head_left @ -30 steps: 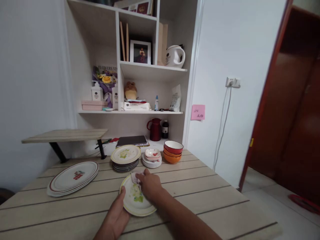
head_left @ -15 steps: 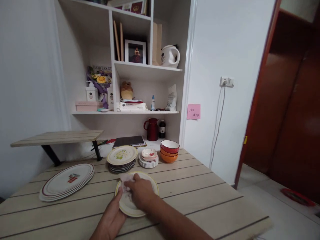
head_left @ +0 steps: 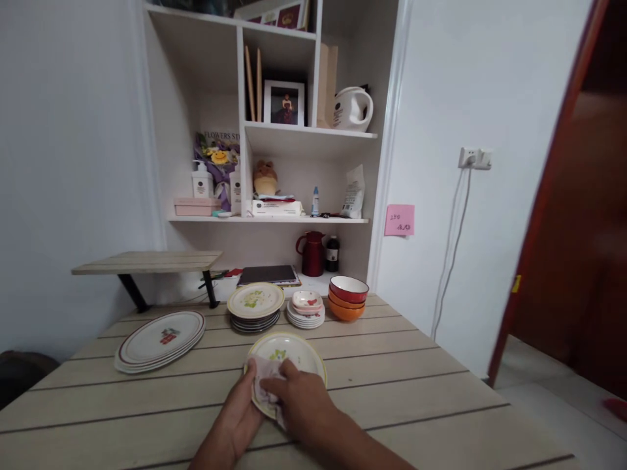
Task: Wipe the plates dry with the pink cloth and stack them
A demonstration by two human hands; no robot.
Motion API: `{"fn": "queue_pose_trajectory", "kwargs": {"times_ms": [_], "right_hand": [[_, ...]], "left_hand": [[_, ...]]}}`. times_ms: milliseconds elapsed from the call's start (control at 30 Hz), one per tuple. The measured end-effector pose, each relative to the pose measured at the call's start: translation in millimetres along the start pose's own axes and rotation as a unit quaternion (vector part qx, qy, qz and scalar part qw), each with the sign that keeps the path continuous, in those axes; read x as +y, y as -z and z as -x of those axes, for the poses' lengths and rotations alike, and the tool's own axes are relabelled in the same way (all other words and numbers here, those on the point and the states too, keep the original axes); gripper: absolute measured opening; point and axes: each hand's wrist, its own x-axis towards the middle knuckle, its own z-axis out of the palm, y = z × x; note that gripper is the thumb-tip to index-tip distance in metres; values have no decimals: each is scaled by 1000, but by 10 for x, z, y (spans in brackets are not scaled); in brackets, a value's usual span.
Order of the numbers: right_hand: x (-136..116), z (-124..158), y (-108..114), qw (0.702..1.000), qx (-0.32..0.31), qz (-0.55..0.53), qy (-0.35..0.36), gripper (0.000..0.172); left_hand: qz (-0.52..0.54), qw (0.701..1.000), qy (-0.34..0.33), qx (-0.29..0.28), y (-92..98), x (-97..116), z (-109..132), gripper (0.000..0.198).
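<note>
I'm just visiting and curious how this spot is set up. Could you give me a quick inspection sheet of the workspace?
Surface: pale wooden slat table, with a low riser shelf at the back left.
Job's things: yellow-rimmed plate with green marks; crumpled cloth pressed on its near edge.
Clutter: oval platters, plate stack, small dishes, red and orange bowls, dark tablet.
Hands: left hand grips the plate's near-left rim; right hand presses the cloth.
Cables: white cord hanging from the wall socket.
Surroundings: white shelving with a kettle, photo frame, bottles; pink note; dark red door.
</note>
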Motion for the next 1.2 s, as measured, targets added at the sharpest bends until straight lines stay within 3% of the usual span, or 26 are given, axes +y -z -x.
{"fn": "queue_pose_trajectory", "kwargs": {"times_ms": [100, 267, 400, 500, 600, 733, 833, 933, 1067, 1200], "right_hand": [[-34, -269, 6, 1000, -3, -7, -17, 40], [277, -509, 67, 996, 3, 16, -91, 44], [408, -205, 85, 995, -14, 36, -90, 36], [303, 86, 72, 996, -29, 50, -72, 35], [129, 162, 34, 999, -32, 22, -23, 44], [31, -158, -22, 999, -27, -16, -5, 47], [120, -479, -33, 997, -13, -4, -72, 48], [283, -612, -9, 993, 2, 5, -114, 48], [416, -385, 57, 991, 2, 23, -130, 39], [304, 12, 82, 992, -10, 37, -117, 33]], "left_hand": [[23, 1000, -13, -4, 42, -4, -20, 56], [46, 999, -17, 3, 106, -24, -70, 56], [42, 999, 10, -29, 133, -33, -82, 59], [29, 998, 26, -49, 115, -22, -64, 57], [5, 999, 25, -44, 63, -10, -28, 54], [-2, 1000, -3, -12, -7, -6, 12, 50], [-4, 1000, -19, 12, -43, -5, 20, 47], [-20, 998, -32, 48, -71, 0, 26, 48], [-41, 995, -40, 76, -105, 7, 45, 49], [-53, 995, -38, 81, -102, 19, 45, 51]]}}
